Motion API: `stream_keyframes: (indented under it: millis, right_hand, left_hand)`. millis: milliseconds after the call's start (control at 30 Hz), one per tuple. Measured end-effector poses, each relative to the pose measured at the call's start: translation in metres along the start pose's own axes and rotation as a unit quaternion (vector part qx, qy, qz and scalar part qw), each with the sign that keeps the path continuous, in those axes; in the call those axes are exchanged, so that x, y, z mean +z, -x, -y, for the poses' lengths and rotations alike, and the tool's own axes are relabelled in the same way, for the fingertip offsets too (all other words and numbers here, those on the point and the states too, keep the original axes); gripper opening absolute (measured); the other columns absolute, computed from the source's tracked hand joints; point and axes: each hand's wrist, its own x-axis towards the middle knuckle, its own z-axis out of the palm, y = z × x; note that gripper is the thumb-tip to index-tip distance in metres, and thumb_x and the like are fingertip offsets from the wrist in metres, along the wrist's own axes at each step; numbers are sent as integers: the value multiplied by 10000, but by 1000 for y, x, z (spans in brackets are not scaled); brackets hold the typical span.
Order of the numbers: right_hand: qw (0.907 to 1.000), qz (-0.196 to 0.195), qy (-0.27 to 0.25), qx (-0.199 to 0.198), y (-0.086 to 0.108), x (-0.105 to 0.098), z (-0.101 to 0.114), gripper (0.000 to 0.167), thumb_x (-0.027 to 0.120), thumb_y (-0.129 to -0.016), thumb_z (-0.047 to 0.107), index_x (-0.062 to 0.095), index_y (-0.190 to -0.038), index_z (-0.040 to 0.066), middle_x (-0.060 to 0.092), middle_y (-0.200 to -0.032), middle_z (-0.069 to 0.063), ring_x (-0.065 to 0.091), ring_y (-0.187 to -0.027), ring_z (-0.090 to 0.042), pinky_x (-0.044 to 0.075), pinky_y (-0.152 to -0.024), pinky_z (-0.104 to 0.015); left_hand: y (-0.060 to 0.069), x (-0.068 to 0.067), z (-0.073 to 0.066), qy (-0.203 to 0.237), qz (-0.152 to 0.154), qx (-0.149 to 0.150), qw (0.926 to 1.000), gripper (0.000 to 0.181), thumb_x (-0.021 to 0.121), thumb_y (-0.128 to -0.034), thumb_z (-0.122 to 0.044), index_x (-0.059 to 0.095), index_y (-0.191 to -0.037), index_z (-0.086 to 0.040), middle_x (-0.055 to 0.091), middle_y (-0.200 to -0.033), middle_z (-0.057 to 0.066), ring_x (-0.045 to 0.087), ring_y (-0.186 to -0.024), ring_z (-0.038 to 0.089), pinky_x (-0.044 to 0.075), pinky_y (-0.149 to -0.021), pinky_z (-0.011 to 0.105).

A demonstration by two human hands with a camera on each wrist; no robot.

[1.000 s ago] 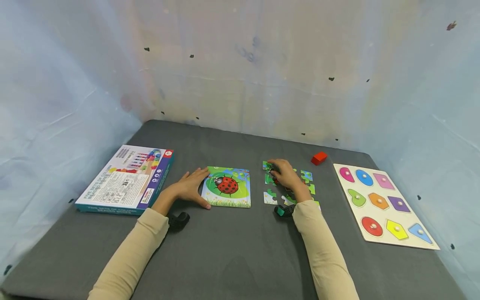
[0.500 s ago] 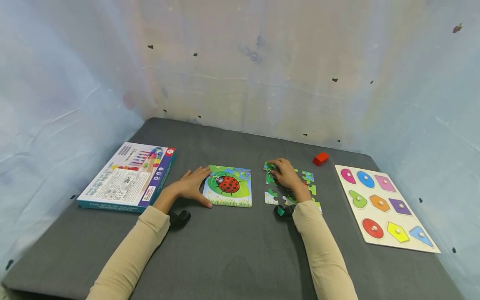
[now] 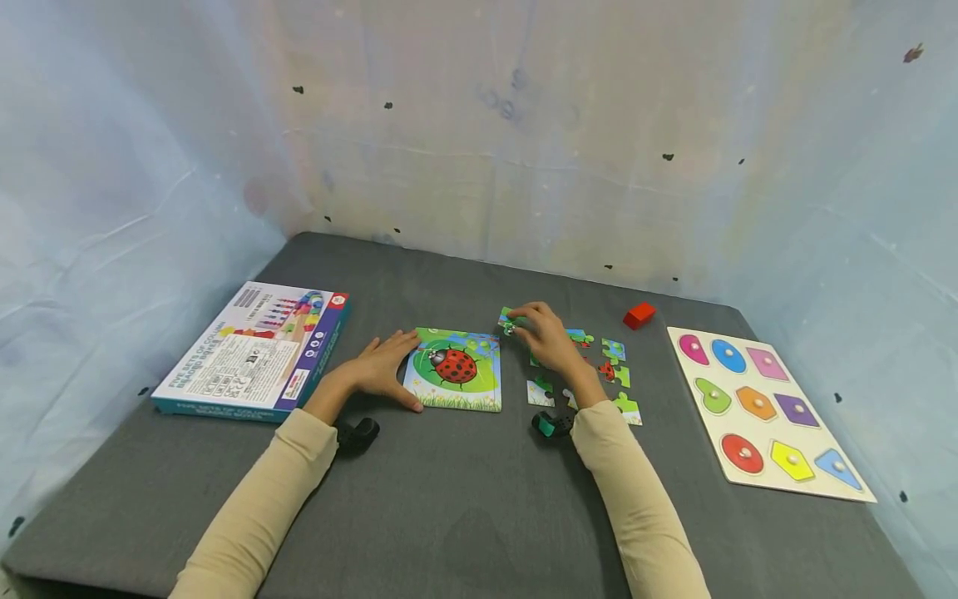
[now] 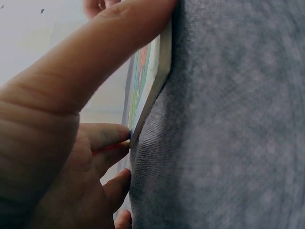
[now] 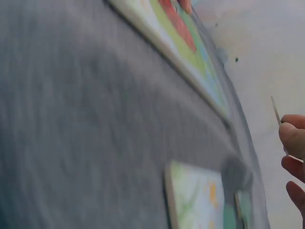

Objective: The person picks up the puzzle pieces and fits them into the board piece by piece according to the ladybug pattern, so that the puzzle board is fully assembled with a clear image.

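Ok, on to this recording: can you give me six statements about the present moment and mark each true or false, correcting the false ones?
1. The right hand pinches a puzzle piece. True.
2. The left hand touches the ladybug board. True.
3. Loose pieces lie between the ladybug board and the shape board. True.
4. A yellow block sits on the shape board. False: a red block lies on the table, off the shape board.
5. All shapes on the shape board share one colour. False: for example, there are a green heart and an orange hexagon.
6. A round tin lies to the left of the left hand. False: a flat box lies there.
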Motion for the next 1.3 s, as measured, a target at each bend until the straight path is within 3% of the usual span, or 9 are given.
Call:
stream_keyframes:
  millis: [267, 667, 1033, 1300]
  right_hand:
    - [9978, -131, -215, -619, -11, 17, 18, 250, 612, -893, 52, 614, -1141, 21, 524, -1182, -143, 501, -1108, -270, 424, -918, -433]
    - [9944, 106, -443, -952, -23, 46, 46, 236, 625, -884, 50, 620, -1118, 19, 538, -1163, -141, 520, -1079, -246, 446, -893, -394]
    - [9947, 606, -477, -683, -28, 71, 59, 212, 608, -905, 84, 637, -1111, 44, 550, -1168, -112, 513, -1098, -235, 429, -937, -381]
    - [9951, 700, -214, -658, -31, 78, 64, 206, 609, -908, 103, 650, -1104, 54, 563, -1168, -105, 516, -1104, -239, 416, -953, -383]
  left_hand:
    - [-1, 1, 1, -38, -3, -34, 10000, 1166, 788, -628, -562, 205, -1478, -17, 131, -1544, 167, 49, -1413, 367, -1, -1083, 593]
    - [-1, 0, 1, -61, -36, -45, 10000, 1168, 788, -624, -567, 208, -1477, -17, 137, -1542, 169, 59, -1411, 372, 5, -1078, 603]
    - [0, 2, 2, -88, -72, -80, 9999, 1181, 789, -627, -562, 185, -1481, -13, 146, -1539, 173, 72, -1412, 362, 13, -1084, 593]
    - [1, 1, 0, -72, -94, -62, 9999, 1185, 788, -628, -562, 182, -1479, -2, 161, -1529, 200, 78, -1406, 381, 21, -1077, 607]
